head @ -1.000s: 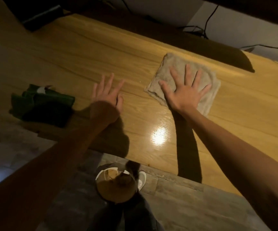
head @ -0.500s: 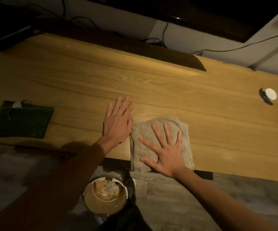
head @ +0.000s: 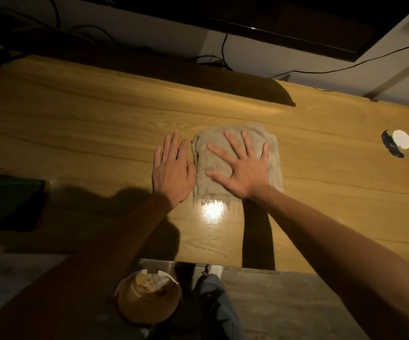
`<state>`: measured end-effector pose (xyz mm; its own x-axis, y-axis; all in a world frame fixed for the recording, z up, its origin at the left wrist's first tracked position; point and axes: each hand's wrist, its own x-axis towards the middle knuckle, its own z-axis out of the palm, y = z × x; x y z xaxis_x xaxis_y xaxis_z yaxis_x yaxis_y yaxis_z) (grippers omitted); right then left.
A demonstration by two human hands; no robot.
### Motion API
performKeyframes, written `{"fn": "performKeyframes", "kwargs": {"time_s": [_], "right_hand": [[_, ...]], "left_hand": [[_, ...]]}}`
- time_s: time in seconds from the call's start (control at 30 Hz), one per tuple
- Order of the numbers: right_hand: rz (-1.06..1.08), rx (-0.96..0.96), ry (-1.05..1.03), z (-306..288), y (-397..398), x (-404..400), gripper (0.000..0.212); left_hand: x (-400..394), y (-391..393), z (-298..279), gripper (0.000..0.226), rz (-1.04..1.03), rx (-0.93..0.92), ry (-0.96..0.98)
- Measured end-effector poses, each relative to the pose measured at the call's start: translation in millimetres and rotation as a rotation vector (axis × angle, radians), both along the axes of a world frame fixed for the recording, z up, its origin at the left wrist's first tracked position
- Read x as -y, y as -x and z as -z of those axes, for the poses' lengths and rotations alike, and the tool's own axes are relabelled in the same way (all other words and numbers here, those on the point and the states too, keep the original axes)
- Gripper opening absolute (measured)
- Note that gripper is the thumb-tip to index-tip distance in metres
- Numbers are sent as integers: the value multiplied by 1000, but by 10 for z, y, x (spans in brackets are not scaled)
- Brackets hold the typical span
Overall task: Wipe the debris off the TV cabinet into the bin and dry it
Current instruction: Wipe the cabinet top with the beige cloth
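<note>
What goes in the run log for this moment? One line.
right hand flat on beige cloth | left hand flat on TV cabinet | bin below front edge

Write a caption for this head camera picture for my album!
Right hand presses a cloth flat on the wooden cabinet, left hand beside it.

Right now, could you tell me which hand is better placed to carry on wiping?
The right hand: it lies spread flat on the cloth. The left hand rests on bare cabinet top beside it.
</note>
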<state>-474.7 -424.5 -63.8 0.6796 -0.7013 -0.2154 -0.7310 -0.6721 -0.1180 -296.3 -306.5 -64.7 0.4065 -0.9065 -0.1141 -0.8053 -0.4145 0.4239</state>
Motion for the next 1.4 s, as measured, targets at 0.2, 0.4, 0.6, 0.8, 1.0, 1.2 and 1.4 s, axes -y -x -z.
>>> {"fn": "performKeyframes", "kwargs": {"time_s": [0.2, 0.4, 0.6, 0.8, 1.0, 1.2, 1.4], "right_hand": [[134, 41, -22, 5, -308, 993, 76], [277, 45, 0, 24, -523, 1561, 101], [232, 91, 4, 23, -434, 1443, 91], [182, 109, -13, 84, 111, 810, 77], [152, 118, 3, 61, 830, -245, 69], [71, 115, 62, 108, 1726, -1359, 71], [67, 90, 48, 73, 1794, -1344, 72]], "left_hand": [[149, 152, 61, 62, -103, 103, 5], [244, 181, 174, 65, -182, 189, 54], [250, 180, 205, 67, -193, 181, 28], [224, 185, 158, 65, -146, 186, -38], [28, 437, 94, 59, -96, 148, -14], [-205, 1011, 13, 60, 21, 112, -11], [-81, 1274, -5, 58, 189, 34, 54]]}}
